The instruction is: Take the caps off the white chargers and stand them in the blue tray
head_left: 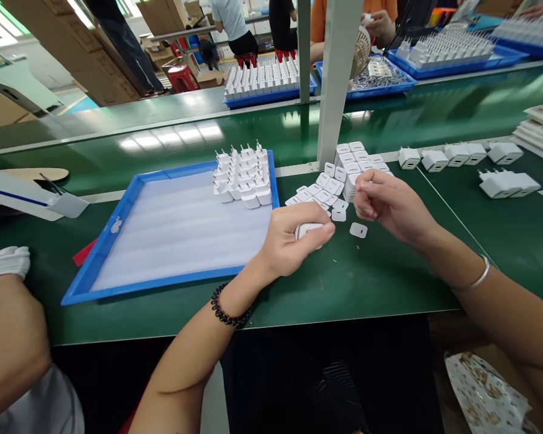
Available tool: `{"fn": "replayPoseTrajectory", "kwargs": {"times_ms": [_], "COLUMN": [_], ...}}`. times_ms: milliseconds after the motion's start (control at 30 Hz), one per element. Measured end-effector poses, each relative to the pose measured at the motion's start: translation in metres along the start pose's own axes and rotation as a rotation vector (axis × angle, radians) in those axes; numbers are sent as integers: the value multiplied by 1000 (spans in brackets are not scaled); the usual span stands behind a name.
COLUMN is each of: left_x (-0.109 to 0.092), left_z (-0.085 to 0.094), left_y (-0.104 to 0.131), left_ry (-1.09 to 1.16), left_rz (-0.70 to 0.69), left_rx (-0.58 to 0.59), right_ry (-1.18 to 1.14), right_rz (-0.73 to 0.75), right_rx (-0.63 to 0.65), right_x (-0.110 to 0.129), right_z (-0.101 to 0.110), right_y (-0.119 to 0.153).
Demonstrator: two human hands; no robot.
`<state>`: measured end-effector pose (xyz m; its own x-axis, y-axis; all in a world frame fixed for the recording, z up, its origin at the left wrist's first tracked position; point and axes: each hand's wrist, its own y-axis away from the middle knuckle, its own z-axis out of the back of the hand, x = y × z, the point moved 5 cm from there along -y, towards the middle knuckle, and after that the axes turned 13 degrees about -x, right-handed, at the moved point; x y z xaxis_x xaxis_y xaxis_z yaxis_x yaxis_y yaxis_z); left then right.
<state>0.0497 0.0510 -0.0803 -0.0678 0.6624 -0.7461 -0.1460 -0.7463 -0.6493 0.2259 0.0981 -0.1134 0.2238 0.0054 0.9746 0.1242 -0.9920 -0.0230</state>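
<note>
My left hand (294, 238), with a black coiled band at its wrist, is wrapped round a white charger (308, 229); most of that piece is hidden by the fingers. To its right my right hand (384, 199) hovers beside a stack of white cards (355, 158), its thumb and forefinger pinched together; whatever is between them, if anything, is too small to name. Loose white cards (321, 191) lie between the hands, and a single card (358, 230) rests below them. Upright white chargers (243, 176) fill the right back corner of the blue tray (163, 276).
More chargers (457, 155) stand on the green table (389, 283) at the right. A grey post (339, 78) rises behind the card stack. Beyond are filled blue trays (266, 96) and other people. A co-worker's gloved arm (9, 307) is at the left edge.
</note>
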Motion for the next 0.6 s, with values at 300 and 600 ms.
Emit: {"fn": "replayPoseTrajectory", "kwargs": {"times_ms": [300, 600], "left_x": [21, 30], "left_z": [34, 78], "left_y": [-19, -29], "left_ry": [-144, -566], "left_rz": [364, 270], "left_rx": [-92, -265], "right_ry": [409, 1130], "right_rz": [85, 198], "right_rx": [-38, -381], "right_x": [4, 41], "right_z": [23, 87], "right_y": [-17, -34]}}
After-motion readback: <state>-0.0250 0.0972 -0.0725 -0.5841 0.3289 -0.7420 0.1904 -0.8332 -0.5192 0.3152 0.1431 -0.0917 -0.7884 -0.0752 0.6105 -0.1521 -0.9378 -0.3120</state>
